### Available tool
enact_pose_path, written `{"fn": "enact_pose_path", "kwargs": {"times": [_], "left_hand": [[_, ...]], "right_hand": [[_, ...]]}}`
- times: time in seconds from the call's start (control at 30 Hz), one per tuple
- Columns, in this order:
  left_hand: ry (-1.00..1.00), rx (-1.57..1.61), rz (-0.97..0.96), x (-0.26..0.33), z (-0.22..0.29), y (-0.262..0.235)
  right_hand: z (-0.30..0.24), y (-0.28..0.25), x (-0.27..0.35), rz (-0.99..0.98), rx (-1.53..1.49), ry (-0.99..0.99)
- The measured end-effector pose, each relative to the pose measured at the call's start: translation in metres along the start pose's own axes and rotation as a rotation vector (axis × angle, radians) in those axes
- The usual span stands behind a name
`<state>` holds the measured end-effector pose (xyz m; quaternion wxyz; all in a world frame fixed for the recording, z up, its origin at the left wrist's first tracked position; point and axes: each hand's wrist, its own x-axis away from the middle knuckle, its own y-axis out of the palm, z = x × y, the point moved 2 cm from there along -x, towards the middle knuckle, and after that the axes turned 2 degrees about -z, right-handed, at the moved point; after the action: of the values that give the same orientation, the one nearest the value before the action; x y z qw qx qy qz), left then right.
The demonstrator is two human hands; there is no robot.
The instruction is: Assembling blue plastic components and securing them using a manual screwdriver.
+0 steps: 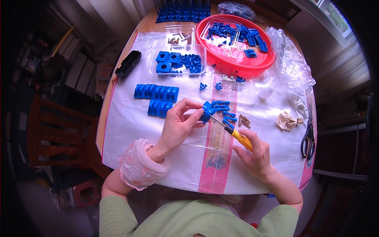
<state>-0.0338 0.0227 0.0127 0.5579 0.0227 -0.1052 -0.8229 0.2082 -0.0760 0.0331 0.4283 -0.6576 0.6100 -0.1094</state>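
Note:
Between its thumb and fingers my left hand [179,125] pinches a blue plastic part [207,112] above the middle of the table. My right hand [254,154] is closed round the yellow handle of a screwdriver [240,138], whose shaft points up and left to the blue part. Whether the tip touches a screw is too small to tell. Just beyond lie several small blue levers [229,115] and a few brass-coloured pins [244,121]. Left of my left hand, ribbed blue blocks [156,93] stand in two rows.
Clear plastic boxes [205,59] hold blue parts, pins and small white rings. A red round tray [269,65] with blue pieces stands at the far right, beside crumpled plastic film [294,67]. Black scissors [307,144] lie by the right edge; a black case [129,64] is far left.

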Motion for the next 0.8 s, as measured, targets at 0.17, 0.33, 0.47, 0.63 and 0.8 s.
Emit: {"fn": "enact_pose_path", "kwargs": {"times": [0.17, 0.33, 0.47, 0.63, 0.8], "left_hand": [[-0.002, -0.012, 0.001, -0.0007, -0.0008, 0.0003], [0.028, 0.043, 0.014, -0.0010, -0.0033, 0.0017], [0.020, 0.036, 0.014, -0.0006, -0.0014, 0.0015], [0.016, 0.012, 0.020, -0.0002, -0.0040, 0.0015], [0.017, -0.014, 0.019, 0.0004, -0.0041, 0.0016]], "right_hand": [[0.0063, 0.0035, 0.0071, -0.002, 0.011, 0.000], [0.0053, 0.0001, 0.0036, 0.040, 0.015, -0.047], [0.0032, -0.0047, -0.0001, 0.061, 0.059, -0.062], [0.0071, -0.0033, 0.0020, 0.060, 0.056, -0.073], [0.0062, -0.0015, 0.0038, 0.033, 0.017, -0.054]]}}
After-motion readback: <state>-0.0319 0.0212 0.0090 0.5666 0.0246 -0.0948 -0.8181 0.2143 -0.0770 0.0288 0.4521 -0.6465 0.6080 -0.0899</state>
